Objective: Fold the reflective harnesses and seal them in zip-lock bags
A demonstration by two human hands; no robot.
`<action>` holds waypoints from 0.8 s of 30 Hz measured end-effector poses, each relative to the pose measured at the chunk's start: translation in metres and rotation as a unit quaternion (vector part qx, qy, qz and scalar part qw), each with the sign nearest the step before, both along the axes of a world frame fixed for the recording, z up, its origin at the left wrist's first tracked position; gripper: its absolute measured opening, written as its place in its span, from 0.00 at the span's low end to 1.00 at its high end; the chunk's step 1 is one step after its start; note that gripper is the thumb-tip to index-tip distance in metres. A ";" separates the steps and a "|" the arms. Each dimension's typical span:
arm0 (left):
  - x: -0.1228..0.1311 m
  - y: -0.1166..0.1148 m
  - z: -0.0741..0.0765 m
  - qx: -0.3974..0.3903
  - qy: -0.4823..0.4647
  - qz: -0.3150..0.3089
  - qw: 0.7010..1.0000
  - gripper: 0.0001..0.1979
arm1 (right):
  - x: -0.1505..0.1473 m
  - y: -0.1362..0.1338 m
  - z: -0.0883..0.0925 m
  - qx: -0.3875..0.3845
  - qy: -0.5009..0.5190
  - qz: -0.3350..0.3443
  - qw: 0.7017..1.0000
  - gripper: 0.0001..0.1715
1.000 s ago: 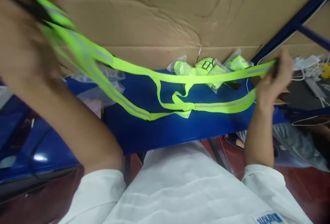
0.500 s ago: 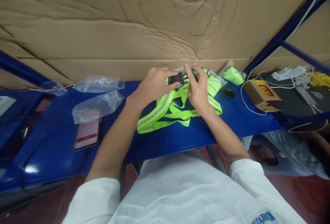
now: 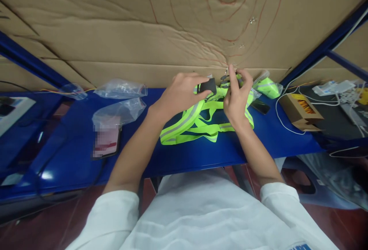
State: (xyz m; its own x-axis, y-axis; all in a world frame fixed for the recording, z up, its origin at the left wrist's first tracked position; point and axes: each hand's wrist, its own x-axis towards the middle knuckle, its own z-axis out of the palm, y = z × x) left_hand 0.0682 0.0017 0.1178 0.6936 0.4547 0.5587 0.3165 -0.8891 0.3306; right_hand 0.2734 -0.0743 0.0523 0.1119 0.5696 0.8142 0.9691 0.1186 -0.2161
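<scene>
A black plastic buckle piece point(image 3: 208, 86) is pinched between the thumb and fingers of my left hand point(image 3: 184, 92). It sits on a neon-yellow reflective strap harness point(image 3: 184, 123) with grey stripes, whose loops lie loosely on the blue table. To its right, my right hand point(image 3: 237, 98) is over the far part of the harness, index finger pointing up and the other fingers bent. A small dark part point(image 3: 224, 78) shows beside that index finger. The right thumb is mostly hidden, so what these fingers grip is unclear. The hands are apart.
Left of my arm, clear plastic bags point(image 3: 119, 112) lie at the back, one partly over a phone point(image 3: 106, 142). A bagged neon strap point(image 3: 268, 87), a dark phone point(image 3: 261, 106) and an open cardboard box point(image 3: 300, 112) are at right. Cardboard point(image 3: 115, 43) walls the back.
The pronged end of the buckle no longer shows; a solid black face is seen instead. My right hand has moved slightly away from my left. The view has shifted a little.
</scene>
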 end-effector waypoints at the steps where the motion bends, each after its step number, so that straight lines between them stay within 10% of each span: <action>1: 0.000 -0.001 0.001 0.000 0.000 -0.001 1.000 0.17 | 0.000 0.000 0.001 -0.003 0.008 0.005 1.000 0.36; 11: -0.001 0.001 -0.001 0.020 0.035 -0.005 0.999 0.17 | -0.026 -0.002 -0.009 -0.098 0.025 0.097 0.990 0.40; 16: -0.025 0.015 0.015 -0.005 -0.061 0.013 0.998 0.15 | -0.018 -0.006 0.037 -0.116 0.054 0.246 0.961 0.60; 24: -0.046 0.008 0.036 -0.078 -0.211 -0.054 0.973 0.20 | -0.022 -0.005 0.115 -0.219 0.112 0.420 0.874 0.42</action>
State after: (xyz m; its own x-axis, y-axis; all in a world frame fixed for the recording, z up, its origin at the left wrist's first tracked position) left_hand 0.0220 0.0093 0.1538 0.4656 0.4945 0.7339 0.0307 -0.8378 0.5451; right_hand 0.2514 -0.0790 0.1669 -0.3662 0.7786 0.5095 0.5071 0.6261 -0.5923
